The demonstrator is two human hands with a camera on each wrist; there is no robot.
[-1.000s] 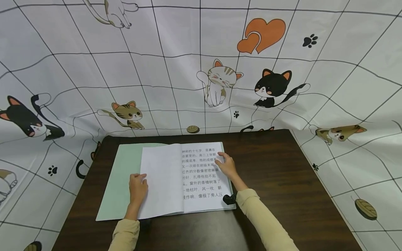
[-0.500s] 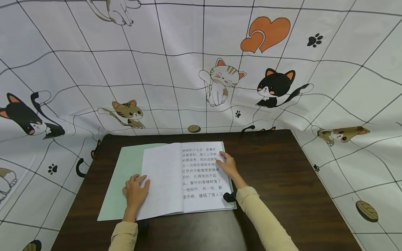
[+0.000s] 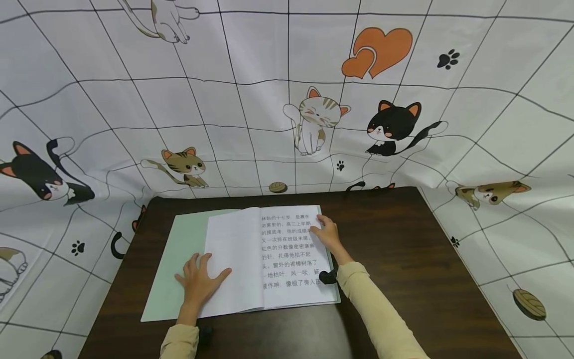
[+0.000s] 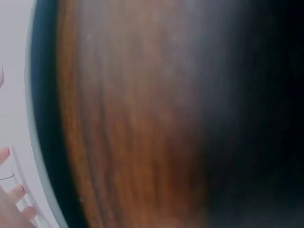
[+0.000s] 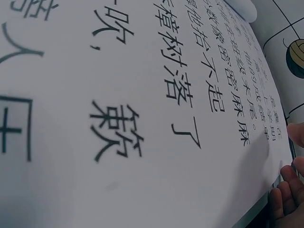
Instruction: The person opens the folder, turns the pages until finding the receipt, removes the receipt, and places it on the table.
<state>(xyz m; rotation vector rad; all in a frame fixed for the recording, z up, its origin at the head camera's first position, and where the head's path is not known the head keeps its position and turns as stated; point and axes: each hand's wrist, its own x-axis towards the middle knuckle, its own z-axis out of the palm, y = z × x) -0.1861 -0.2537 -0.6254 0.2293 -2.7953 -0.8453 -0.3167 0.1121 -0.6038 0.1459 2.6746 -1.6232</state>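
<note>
An open book point(image 3: 289, 289) with a pale green cover point(image 3: 167, 279) lies on the dark wooden table. Its left page point(image 3: 242, 269) is blank white; large printed characters fill the right page point(image 5: 156, 180). My left hand point(image 3: 198, 281) rests with spread fingers at the left page's outer edge, its thumb over the page and the other fingers towards the green cover. At the right page's outer edge, my right hand point(image 3: 329, 235) lies with thumb and forefinger apart, touching the upper margin. Loosely bent fingers point(image 5: 287, 187) of that hand show beside the page in the right wrist view.
Dark wooden tabletop point(image 3: 381, 229) extends right of the book. A white curtain point(image 3: 251, 55) printed with cats and grid lines hangs behind and along both sides. A black wrist device point(image 3: 328, 277) sits at the right cuff, over the page's lower corner.
My left hand has gone from fingers gathered at the left page's edge to a wide spread, its thumb moving right across the page. The right hand stays almost in place.
</note>
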